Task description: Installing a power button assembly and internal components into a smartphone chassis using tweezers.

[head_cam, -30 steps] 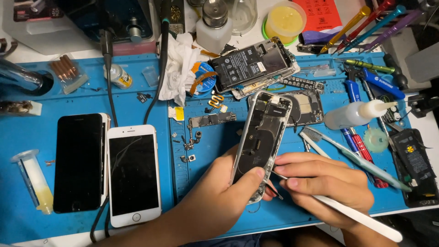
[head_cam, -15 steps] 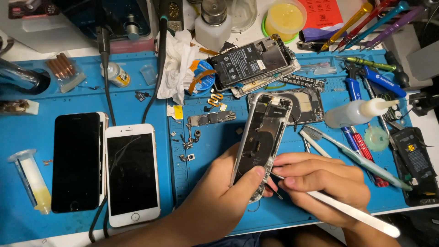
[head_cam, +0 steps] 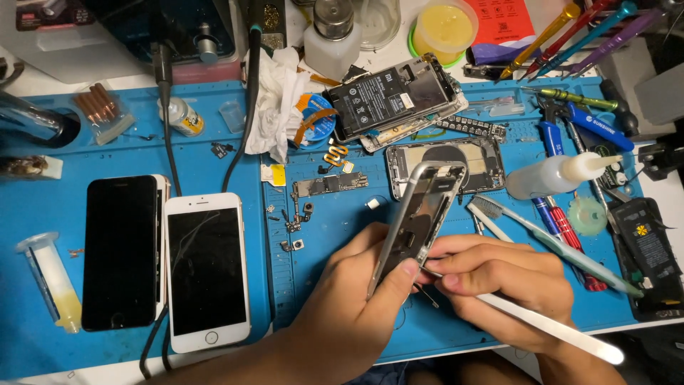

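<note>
My left hand (head_cam: 349,299) grips an opened silver phone frame (head_cam: 419,217) by its lower end and tilts it up on edge over the blue work mat (head_cam: 214,164). My right hand (head_cam: 499,285) pinches a white pry tool (head_cam: 548,328) whose tip meets the frame's lower edge next to my left thumb. The tool's handle runs down to the right. The frame's inside faces right and shows dark parts. Another opened phone body (head_cam: 477,162) lies flat just behind the held frame.
A black phone (head_cam: 120,253) and a white phone (head_cam: 206,269) lie screen up at left, beside a syringe (head_cam: 50,281). A disassembled phone with a battery (head_cam: 388,96), a squeeze bottle (head_cam: 552,175), a brush (head_cam: 548,242), screwdrivers (head_cam: 570,121) and small loose parts (head_cam: 328,185) crowd the back and right.
The phone frame has been turned from nearly face-up to standing on its edge, so its side rail now shows. Both hands stay in about the same place.
</note>
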